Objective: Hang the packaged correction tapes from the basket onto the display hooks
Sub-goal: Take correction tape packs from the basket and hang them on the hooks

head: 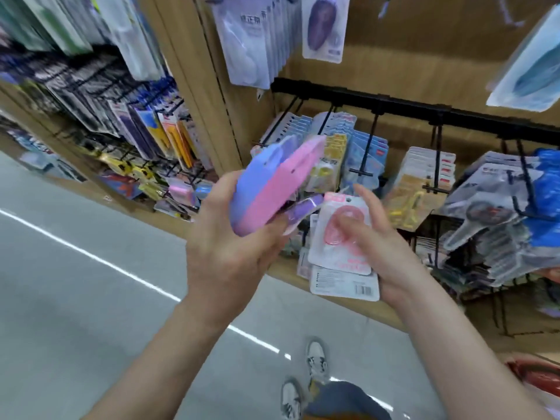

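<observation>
Your left hand (230,253) grips a fanned stack of carded packs (272,183). The thumb curls over the lower edge of the pink card and the fingers are hidden behind. The stack shows a blue back, a pink back and a purple pack poking out underneath, and it tilts up toward the shelving.

Your right hand (385,247) holds a pink correction tape pack (342,234) just beside that stack. The thumb presses on its clear blister, the forefinger reaches up along the card's right edge, and the other fingers are out of sight behind it. A second pack (345,286) sits under the pink one in the same hand, with its barcode side toward you.

Both hands are in front of the wooden display bay, below the black rail (394,106). From the rail the display hooks (368,147) stick out toward you, loaded with rows of carded stationery. Much of it is too blurred to name.

The red basket (536,377) shows only as a rim in the lower right corner, well apart from both hands. Your shoes (316,359) stand on the grey floor, near a white line (91,256)
</observation>
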The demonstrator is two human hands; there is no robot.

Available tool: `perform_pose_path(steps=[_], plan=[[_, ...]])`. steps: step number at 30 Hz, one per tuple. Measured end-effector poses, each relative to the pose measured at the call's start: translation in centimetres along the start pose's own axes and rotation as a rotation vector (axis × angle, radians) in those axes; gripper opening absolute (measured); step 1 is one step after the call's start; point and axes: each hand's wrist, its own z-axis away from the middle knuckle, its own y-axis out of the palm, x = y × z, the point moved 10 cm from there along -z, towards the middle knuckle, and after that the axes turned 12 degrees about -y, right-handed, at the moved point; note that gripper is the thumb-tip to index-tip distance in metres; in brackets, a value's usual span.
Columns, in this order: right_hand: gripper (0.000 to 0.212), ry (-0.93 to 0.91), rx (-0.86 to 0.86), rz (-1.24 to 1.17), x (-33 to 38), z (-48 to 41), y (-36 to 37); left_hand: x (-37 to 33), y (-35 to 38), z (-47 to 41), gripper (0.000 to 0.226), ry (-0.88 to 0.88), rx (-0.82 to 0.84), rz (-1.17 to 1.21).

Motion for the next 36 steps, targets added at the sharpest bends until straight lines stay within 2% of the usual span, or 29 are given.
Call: perform_pose_path(steps=[2, 4, 5, 7, 9, 12, 14, 15, 17, 20, 22, 23, 25, 27, 30, 32, 36], plan=[[0.031, 0.016, 0.028, -0.068, -0.1, -1.0, 1.8, -0.8, 0.7, -0.3, 0.029, 0.025, 0.008, -0.089], [0.021, 0.033, 0.011, -0.115, 0.2, -1.9, 2.4, -1.5, 1.0, -0.2, 0.048, 0.074, -0.041, -0.078], [0.020, 0.052, 0.006, -0.127, 0.4, -2.2, 2.4, -1.5, 0.8, -0.4, 0.055, 0.054, -0.068, -0.063], [0.033, 0.091, -0.005, -0.148, 0.6, -2.7, 2.3, -2.6, 0.9, -1.1, 0.065, 0.095, -0.077, -0.073], [0.033, 0.097, 0.016, -0.113, 0.9, -3.2, 2.3, -3.6, 1.4, -1.7, 0.063, 0.182, -0.041, -0.114], [0.006, 0.027, 0.103, -0.032, 1.6, -4.2, 3.0, -3.4, 3.2, -2.9, 0.048, 0.239, 0.142, -0.185], [0.007, -0.016, 0.127, -0.026, 2.2, -4.7, 2.9, -3.8, 3.2, -2.6, 0.033, 0.382, 0.152, -0.234], [0.012, -0.030, 0.135, -0.031, 2.4, -4.8, 2.9, -3.5, 2.8, -2.7, 0.034, 0.370, 0.148, -0.199], [0.022, -0.055, 0.143, -0.037, 2.9, -4.7, 2.8, -1.4, 1.6, -3.6, 0.039, 0.155, 0.135, -0.027], [0.024, -0.126, 0.157, 0.026, 3.9, -5.0, 2.8, 2.7, 0.4, -4.7, 0.020, -0.272, 0.056, 0.199], [0.025, -0.210, 0.168, 0.083, 5.1, -5.1, 3.4, 5.7, 1.9, -4.2, 0.017, -0.560, 0.157, 0.326], [0.026, -0.262, 0.164, 0.113, 5.8, -5.1, 3.7, 6.7, 2.8, -3.8, 0.021, -0.642, 0.224, 0.364], [0.025, -0.392, 0.145, 0.187, 7.4, -5.0, 4.3, 6.9, 4.1, -3.2, 0.028, -0.727, 0.367, 0.444], [0.027, -0.503, 0.108, 0.233, 8.7, -4.8, 4.7, 6.0, 4.9, -3.0, 0.022, -0.764, 0.502, 0.552], [0.022, -0.572, 0.091, 0.214, 9.7, -4.4, 5.3, 4.7, 5.4, -3.3, 0.014, -0.774, 0.637, 0.668], [0.019, -0.588, 0.133, 0.229, 10.1, -4.3, 6.1, 4.9, 5.2, -3.7, 0.012, -0.786, 0.631, 0.711], [0.024, -0.600, 0.197, 0.330, 10.4, -4.1, 7.2, 6.1, 4.3, -4.8, 0.014, -0.810, 0.471, 0.785]])
